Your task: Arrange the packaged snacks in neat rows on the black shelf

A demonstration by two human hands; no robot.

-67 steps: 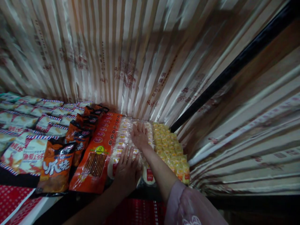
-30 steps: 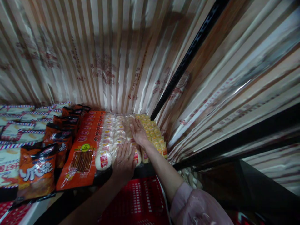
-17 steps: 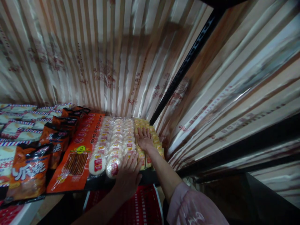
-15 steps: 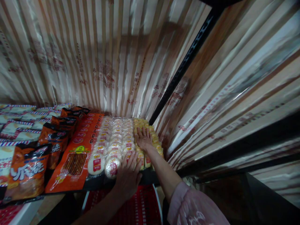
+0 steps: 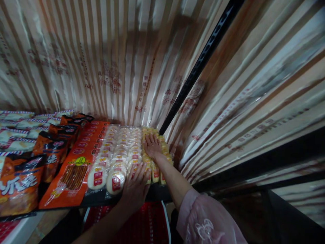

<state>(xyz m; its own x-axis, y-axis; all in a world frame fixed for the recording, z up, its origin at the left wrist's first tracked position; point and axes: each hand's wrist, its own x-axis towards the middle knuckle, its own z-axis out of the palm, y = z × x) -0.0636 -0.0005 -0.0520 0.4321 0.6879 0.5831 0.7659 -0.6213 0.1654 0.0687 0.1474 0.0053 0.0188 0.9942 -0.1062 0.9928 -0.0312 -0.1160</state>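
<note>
Rows of round white wrapped crackers (image 5: 116, 180) stand on edge on a dark shelf. Right of them run rows of yellow wrapped snacks (image 5: 155, 173). My left hand (image 5: 135, 184) lies at the front end of the rows, fingers stretched over the rightmost white crackers and the edge of the yellow snacks. Further back, my right hand (image 5: 152, 145) rests flat on top of the yellow snacks with its fingers spread. Neither hand grips anything that I can see. Part of the packs under both palms is hidden.
A large orange snack bag (image 5: 76, 166) lies left of the crackers, beside orange and black bags (image 5: 22, 184) and pale packets (image 5: 22, 144). A black perforated post (image 5: 198, 69) rises at the corner before the pleated curtain (image 5: 111, 51). Below the shelf is a red crate (image 5: 166, 217).
The view has shifted slightly, so the shelf goods sit a little further left. Both hands stay on the rows, in nearly the same places and still open.
</note>
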